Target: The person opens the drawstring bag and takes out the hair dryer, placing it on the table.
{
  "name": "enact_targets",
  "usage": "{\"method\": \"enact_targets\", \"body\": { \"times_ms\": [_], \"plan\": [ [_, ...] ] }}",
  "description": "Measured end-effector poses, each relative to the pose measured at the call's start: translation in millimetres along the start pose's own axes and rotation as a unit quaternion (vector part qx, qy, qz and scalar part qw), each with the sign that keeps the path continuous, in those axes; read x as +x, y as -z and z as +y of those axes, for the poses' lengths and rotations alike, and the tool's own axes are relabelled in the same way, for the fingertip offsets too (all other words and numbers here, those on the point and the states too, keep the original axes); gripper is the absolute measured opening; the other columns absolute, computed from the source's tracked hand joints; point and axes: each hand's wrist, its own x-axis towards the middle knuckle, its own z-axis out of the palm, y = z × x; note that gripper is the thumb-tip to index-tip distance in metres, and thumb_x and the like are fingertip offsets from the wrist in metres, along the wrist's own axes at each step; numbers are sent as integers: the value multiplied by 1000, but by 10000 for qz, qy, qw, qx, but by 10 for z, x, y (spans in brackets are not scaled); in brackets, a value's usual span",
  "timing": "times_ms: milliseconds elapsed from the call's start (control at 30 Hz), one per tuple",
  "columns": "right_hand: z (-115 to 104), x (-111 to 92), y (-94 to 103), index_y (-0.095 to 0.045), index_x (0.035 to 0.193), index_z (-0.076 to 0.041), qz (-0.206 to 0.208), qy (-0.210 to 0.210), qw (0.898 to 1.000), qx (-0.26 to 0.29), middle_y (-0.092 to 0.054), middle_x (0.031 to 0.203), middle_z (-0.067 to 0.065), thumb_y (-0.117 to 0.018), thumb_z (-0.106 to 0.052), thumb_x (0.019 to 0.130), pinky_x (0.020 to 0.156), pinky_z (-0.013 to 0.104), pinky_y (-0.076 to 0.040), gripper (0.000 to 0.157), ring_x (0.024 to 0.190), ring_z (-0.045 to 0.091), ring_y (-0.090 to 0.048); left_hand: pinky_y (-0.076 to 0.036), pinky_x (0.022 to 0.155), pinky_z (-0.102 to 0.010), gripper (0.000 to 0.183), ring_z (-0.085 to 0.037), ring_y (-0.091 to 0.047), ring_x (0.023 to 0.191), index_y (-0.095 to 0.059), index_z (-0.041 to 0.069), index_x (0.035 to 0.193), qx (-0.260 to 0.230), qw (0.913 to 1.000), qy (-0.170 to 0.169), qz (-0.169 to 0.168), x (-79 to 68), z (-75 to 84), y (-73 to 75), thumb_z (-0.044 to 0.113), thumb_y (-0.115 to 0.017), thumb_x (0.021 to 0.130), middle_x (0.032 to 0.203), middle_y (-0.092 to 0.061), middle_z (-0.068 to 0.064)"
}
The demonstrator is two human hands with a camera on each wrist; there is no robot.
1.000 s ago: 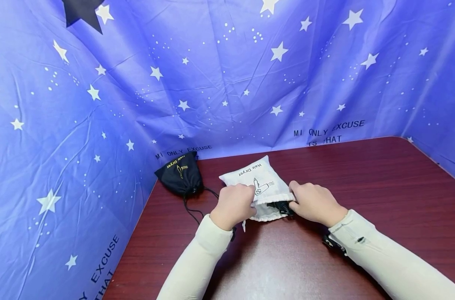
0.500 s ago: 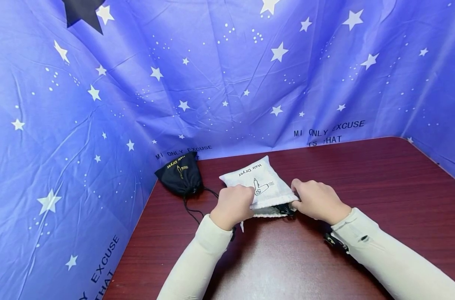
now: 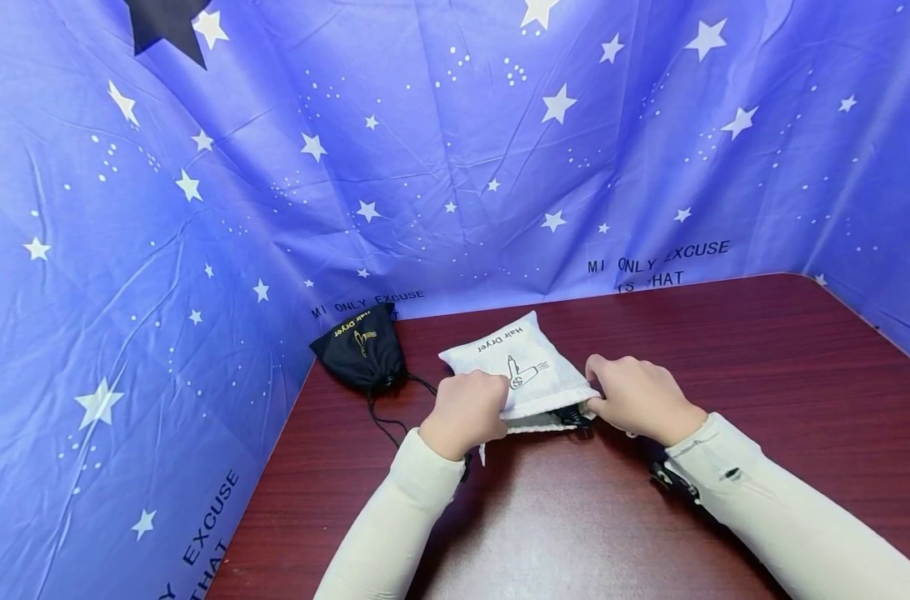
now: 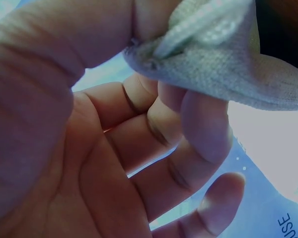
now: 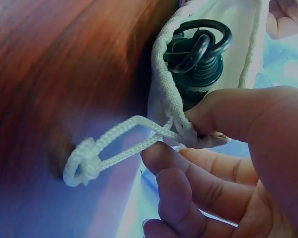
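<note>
A white cloth drawstring bag (image 3: pixel 492 358), printed "Hair Dryer" with a dryer drawing, lies on the table with its mouth towards me. My left hand (image 3: pixel 466 412) pinches the left corner of the mouth between thumb and fingers. At the opposite corner, my right hand (image 3: pixel 642 398) pinches the rim. Between them the mouth gapes. A black ribbed end with a looped ring (image 5: pixel 201 64) shows inside, in the right wrist view; the rest of that black object is hidden by the cloth. The knotted white drawstring (image 5: pixel 116 131) hangs out beside the right fingertips.
A black drawstring bag (image 3: pixel 359 350) with yellow "Hair Dryer" print lies at the back left, its cords trailing towards the left hand. Behind the dark red table (image 3: pixel 732 342) hangs a blue curtain (image 3: pixel 455 167) with white stars.
My right hand has shifted slightly right and away from me, pulling its corner of the rim. The bag's upper edge has come down, so the mouth gapes less. The left hand stays put.
</note>
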Motion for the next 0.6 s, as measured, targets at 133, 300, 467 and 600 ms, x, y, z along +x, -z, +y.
{"method": "enact_targets", "body": {
  "times_ms": [133, 300, 467, 600],
  "plan": [
    [25, 8, 6, -63, 91, -19, -13, -30, 10000, -32, -60, 67, -5, -76, -26, 81, 47, 40, -40, 18, 58, 18, -57, -45, 46, -42, 30, -18, -57, 59, -58, 22, 77, -35, 10000, -2, -27, -2, 0, 1, 29, -87, 73, 68, -59, 7],
    [62, 20, 1, -64, 92, -19, -32, -66, 10000, -16, -62, 69, -3, -76, -27, 81, 49, 42, -42, 19, 60, 20, -59, -45, 47, -43, 31, -17, -56, 59, -57, 22, 75, -88, 9999, -14, -97, 0, 4, 7, 29, -87, 73, 67, -57, 7],
    [90, 26, -2, -64, 92, -19, -41, -67, 10000, 55, -63, 70, -3, -76, -27, 81, 50, 42, -43, 18, 61, 20, -60, -45, 48, -42, 31, -16, -54, 60, -56, 22, 74, -201, 9995, -9, -234, 1, 2, 4, 27, -86, 74, 66, -55, 7],
    [115, 29, 0, -64, 91, -20, -69, -105, 9999, 104, -59, 66, -6, -76, -26, 80, 50, 42, -44, 18, 62, 19, -59, -43, 49, -41, 31, -15, -51, 61, -54, 21, 72, -299, 9988, 23, -395, -7, 3, -15, 25, -85, 74, 65, -52, 7]
  ]
}}
